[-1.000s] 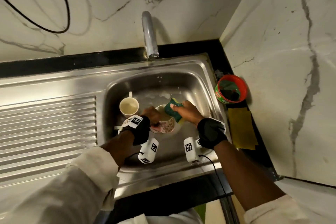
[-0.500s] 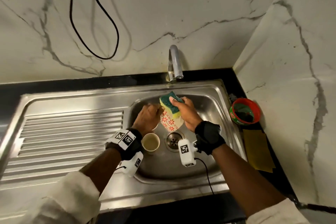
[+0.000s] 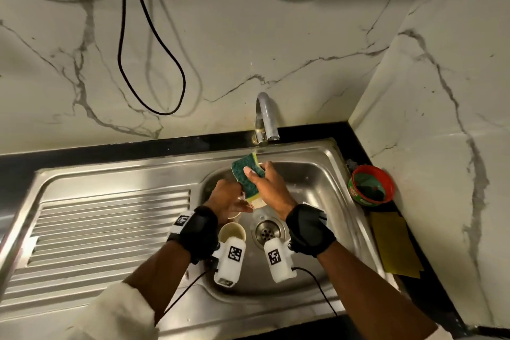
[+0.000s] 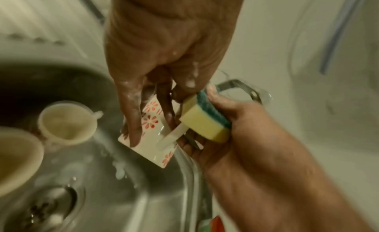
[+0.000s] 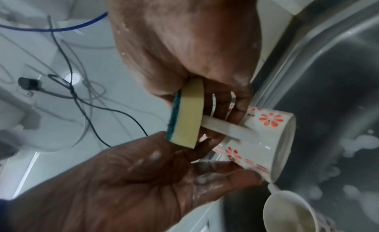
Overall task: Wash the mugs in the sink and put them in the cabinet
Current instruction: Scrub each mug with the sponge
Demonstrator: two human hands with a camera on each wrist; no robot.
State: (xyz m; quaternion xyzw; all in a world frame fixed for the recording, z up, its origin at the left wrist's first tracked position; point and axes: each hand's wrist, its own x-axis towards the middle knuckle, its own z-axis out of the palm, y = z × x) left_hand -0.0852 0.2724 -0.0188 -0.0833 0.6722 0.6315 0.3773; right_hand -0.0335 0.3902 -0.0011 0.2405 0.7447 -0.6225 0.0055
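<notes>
Gripping a flowered mug [image 4: 151,131], the fingers [image 4: 133,122] of the left hand [image 3: 227,199] are wrapped around its wall, and the mug is held tilted above the sink [image 3: 317,174], its mouth turned downward toward the basin. A sponge [image 3: 247,176], green on one face and yellow on the other, is clamped between the fingers [image 5: 235,106] and thumb of the right hand [image 3: 271,190], its yellow edge pressed against the mug's white handle [image 5: 229,130]. Soap suds are seen on both hands. Two plain mugs [image 4: 67,122] are left standing upright in the basin beside the drain [image 3: 266,232]. Behind the hands a tap [image 3: 265,119] is mounted, and a red tub [image 3: 371,185] is set on the tabletop [image 3: 414,270] to the right.
</notes>
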